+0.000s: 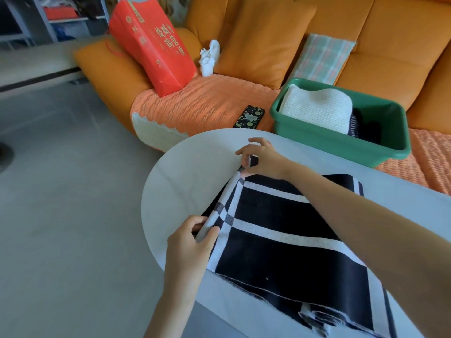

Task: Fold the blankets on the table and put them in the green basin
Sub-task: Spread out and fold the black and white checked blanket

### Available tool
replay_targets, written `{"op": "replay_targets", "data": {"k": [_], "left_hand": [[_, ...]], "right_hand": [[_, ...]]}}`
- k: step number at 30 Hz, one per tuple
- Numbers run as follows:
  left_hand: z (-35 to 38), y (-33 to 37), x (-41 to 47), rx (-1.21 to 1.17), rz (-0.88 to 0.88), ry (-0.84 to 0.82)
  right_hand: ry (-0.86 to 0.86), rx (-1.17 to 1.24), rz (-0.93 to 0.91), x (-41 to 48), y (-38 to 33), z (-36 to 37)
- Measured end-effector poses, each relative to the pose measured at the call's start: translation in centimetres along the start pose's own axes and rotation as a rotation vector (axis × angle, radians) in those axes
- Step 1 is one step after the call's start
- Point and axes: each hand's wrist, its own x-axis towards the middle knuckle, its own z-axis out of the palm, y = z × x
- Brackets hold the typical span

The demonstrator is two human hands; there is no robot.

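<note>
Left hand [192, 242], right hand [264, 158] pinch blanket [280, 259] edge.

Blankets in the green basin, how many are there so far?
2: a white blanket fills the left side of the basin, and a dark one is tucked against it on the right. More may lie hidden underneath.

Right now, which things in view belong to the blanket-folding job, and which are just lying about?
Part of the job: black-and-white blanket, pinched at its edge by the left hand and right hand; green basin; white blanket already in it; table.
Just lying about: red bag, phone, white figurine, plaid cloth, all on the sofa.
</note>
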Motion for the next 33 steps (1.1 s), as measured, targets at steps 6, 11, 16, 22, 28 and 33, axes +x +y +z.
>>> {"op": "replay_targets", "data": {"k": [6,11,16,22,28,33], "left_hand": [[0.0,0.1,-0.8,-0.122,-0.046,0.028],[-0.2,-0.1,-1.0,-0.089,-0.029,0.037],[-0.6,-0.5,-1.2,-0.183,-0.119,0.051],[-0.3,1.3,-1.7,-0.434,-0.244,0.100],[-0.6,1.3,-1.4,-0.099,-0.102,0.108],[-1.2,0.2,-0.2,0.361,0.050,0.176]], "right_hand": [[-0.074,-0.157,0.055,-0.1,1.9,-1.9],[0.008,-0.055,0.045,0.5,2.7,-0.5],[0.152,0.418,0.151,-0.4,2.9,-1.0],[0.246,0.679,0.169,-1.9,2.4,-4.5],[0.212,0.266,0.237,-0.2,3.7,-2.9],[0.320,0.072,0.330,1.2,4.0,1.9]]}}
